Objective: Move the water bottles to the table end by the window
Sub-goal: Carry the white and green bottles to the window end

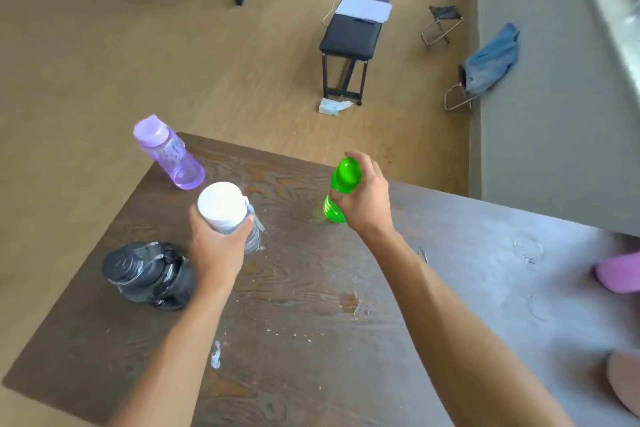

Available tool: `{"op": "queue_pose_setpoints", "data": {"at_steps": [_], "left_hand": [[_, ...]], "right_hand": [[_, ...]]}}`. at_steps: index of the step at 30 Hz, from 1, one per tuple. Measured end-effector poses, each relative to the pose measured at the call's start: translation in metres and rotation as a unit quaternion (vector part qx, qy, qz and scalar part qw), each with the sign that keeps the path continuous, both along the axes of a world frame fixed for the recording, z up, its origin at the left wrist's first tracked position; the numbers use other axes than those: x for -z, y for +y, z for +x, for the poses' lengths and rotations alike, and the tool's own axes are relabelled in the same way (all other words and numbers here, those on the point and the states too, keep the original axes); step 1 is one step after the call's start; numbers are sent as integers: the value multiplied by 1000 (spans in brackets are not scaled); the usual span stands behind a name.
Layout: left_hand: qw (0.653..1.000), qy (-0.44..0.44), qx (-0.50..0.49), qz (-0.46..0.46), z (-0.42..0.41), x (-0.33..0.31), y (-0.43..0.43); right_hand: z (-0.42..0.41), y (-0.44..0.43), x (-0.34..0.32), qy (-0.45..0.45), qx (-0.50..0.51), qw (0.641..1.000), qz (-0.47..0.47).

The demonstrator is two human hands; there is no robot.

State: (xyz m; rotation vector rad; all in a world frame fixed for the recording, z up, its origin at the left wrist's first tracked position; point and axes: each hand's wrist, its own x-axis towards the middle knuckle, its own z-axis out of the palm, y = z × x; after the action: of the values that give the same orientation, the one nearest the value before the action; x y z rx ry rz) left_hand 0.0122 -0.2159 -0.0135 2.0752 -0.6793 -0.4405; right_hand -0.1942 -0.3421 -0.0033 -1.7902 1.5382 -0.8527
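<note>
On the dark wooden table (311,340) my left hand (216,246) grips a clear bottle with a white lid (223,206) just below its cap. My right hand (363,201) is wrapped around the middle of a bright green bottle (343,177), whose base rests on or just above the tabletop. A purple bottle (169,152) stands at the far left corner of the table. A dark grey bottle (149,274) stands near the left edge, beside my left forearm.
A pink object (620,274) and a tan one (627,385) sit at the table's right edge. Beyond the table stand a black bench (356,28) with a phone and papers, a folding stool (441,24), and a blue cloth (491,59) by the grey wall.
</note>
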Motion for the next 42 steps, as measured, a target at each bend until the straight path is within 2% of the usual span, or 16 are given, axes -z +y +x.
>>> {"op": "queue_pose_setpoints", "data": {"at_steps": [4,7,11,15,19,24,31,35,37,40,42], "left_hand": [[994,12,102,-28,-24,-13,-8],[978,41,197,-52,-88,-30,-32],[924,54,375,-55,-206,-40,-74],[856,63,511,-54,-332,-40,-101],[805,43,590,-43,-438,-27,-113],[765,5,644,-21,-508,-2,-122],[771,-19,636,-15,-520,9,-129],[759,-28,650,23,-494,-4,-119],[763,-43,645,12,-474,-20,-109],[788,-69,608,-71,-417,-58,-86],[816,-89,554,-140,-357,-88,-67]], "right_hand": [[-50,26,-25,-37,55,997,-32],[-116,50,-42,-45,145,986,-69],[-220,83,-53,-9,275,954,-118],[-310,122,-48,21,372,920,-121],[-363,155,-20,27,400,912,-84],[-379,174,11,25,399,914,-66],[-378,173,27,26,375,925,-59],[-370,172,8,42,346,935,-66],[-368,172,-14,76,345,927,-123],[-351,172,-60,124,329,904,-244],[-324,164,-88,114,277,914,-272]]}}
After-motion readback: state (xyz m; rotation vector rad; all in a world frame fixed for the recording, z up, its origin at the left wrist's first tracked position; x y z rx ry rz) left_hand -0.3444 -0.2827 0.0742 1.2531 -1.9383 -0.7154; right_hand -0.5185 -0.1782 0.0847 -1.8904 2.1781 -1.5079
